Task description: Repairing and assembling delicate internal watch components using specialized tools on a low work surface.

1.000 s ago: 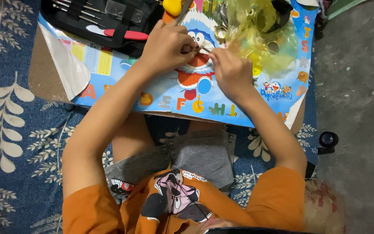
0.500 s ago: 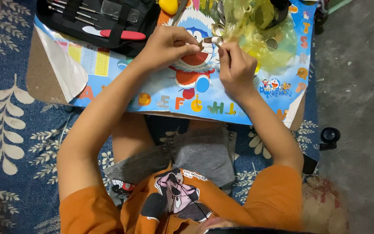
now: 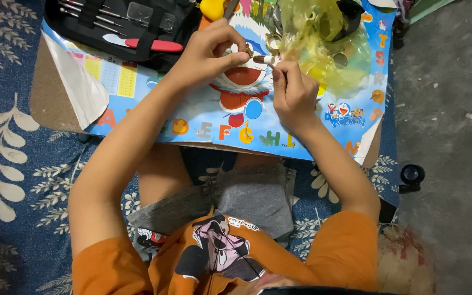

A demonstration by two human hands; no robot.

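My left hand [image 3: 208, 52] pinches a small round metal piece [image 3: 245, 51] between thumb and fingertips, just above the low table. My right hand [image 3: 293, 90] grips a short thin tool [image 3: 263, 59] with a pale tip, which points left at that piece. The two hands are almost touching over a colourful cartoon alphabet poster [image 3: 203, 131] that covers the tabletop. What kind of piece it is stays too small to tell.
A black open tool case [image 3: 116, 24] with a red-handled tool [image 3: 154, 45] lies at the back left. A crumpled yellow plastic bag [image 3: 323, 43] sits at the back right. A small black round object [image 3: 412, 175] rests on the grey floor to the right. A blue leaf-patterned rug [image 3: 6, 164] lies underneath.
Both hands stay close together over the poster. The tool's pale tip now shows between them, and my right hand sits slightly lower than before.
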